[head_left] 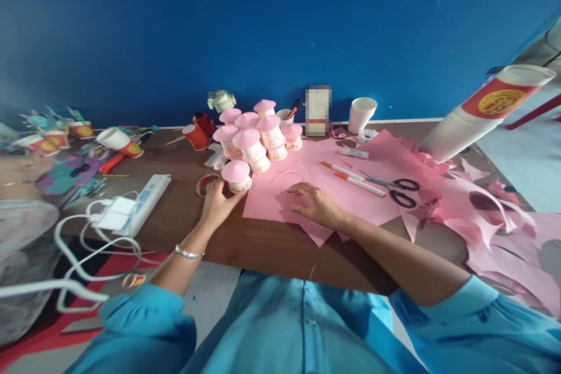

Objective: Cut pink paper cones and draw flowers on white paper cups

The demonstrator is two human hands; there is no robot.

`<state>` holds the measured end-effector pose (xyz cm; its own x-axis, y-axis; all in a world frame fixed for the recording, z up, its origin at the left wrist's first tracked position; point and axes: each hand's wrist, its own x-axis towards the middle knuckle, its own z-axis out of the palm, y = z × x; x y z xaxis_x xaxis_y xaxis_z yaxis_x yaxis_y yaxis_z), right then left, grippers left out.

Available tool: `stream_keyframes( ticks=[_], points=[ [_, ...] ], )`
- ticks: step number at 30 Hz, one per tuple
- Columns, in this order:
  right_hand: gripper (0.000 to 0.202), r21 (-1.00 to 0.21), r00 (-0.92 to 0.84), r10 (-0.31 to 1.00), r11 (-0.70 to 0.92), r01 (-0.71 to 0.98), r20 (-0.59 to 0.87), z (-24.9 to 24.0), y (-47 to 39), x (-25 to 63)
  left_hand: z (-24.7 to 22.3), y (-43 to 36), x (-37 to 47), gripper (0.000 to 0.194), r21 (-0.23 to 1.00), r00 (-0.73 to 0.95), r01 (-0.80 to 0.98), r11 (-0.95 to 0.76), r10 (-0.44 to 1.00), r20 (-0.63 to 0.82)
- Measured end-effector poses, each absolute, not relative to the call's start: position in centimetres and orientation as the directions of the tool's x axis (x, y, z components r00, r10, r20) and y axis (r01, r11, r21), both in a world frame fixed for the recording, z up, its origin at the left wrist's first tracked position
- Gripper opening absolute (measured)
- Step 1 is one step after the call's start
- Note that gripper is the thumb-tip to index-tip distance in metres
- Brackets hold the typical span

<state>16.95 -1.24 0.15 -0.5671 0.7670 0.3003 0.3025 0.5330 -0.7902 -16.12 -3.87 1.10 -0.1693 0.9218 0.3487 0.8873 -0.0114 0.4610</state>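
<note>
Head view: at your eleven o'clock, your left hand [219,203] pinches the nearest pink-roofed cup [236,174] between thumb and fingers; the other roofed cups [253,149] cluster at its one o'clock. Your right hand [317,206] is over the pink paper [313,166] at twelve o'clock, thumb apart from the loosely bent fingers. Scissors [388,185] lie near two o'clock.

Your sleeves [144,310]: bright blue. Your bracelet [188,253]: shiny silver. Little house [237,175] by your left hand [220,203]: pink pointy roof [235,170], pale walls [241,186] with red doodles. Other little houses [246,139] beyond it: same pink, same red doodles. Paper sheet [272,198] in front of you: pink. Markers [362,184]: white, orange ends. Scissor handles [394,187]: black. Cup stack [464,125] on your right: white, red band, yellow circle. Table [280,245]: brown. Wall [280,23]: plain blue.
</note>
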Motion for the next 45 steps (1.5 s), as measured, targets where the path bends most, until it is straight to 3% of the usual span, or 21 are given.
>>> stream_keyframes(
  ticks=[4, 13, 45],
  points=[
    [0.035, -0.772, -0.586, 0.749, 0.557, 0.306, 0.309, 0.1, -1.3, 16.9, 0.3, -2.6, -17.4, 0.041, 0.331, -0.094, 0.943, -0.047, 0.912, 0.399],
    [0.031, -0.759, -0.605, 0.724, 0.585, 0.285, 0.331, 0.0, -1.2, 17.2, -0.5, -1.2, -18.7, 0.046, 0.25, -0.049, 0.967, -0.052, 0.923, 0.382],
    [0.031, -0.752, -0.612, 0.709, 0.602, 0.267, 0.349, -0.2, -1.1, 17.3, -0.7, -0.3, -18.2, 0.055, 0.321, -0.036, 0.942, -0.101, 0.918, 0.394]
  ],
)
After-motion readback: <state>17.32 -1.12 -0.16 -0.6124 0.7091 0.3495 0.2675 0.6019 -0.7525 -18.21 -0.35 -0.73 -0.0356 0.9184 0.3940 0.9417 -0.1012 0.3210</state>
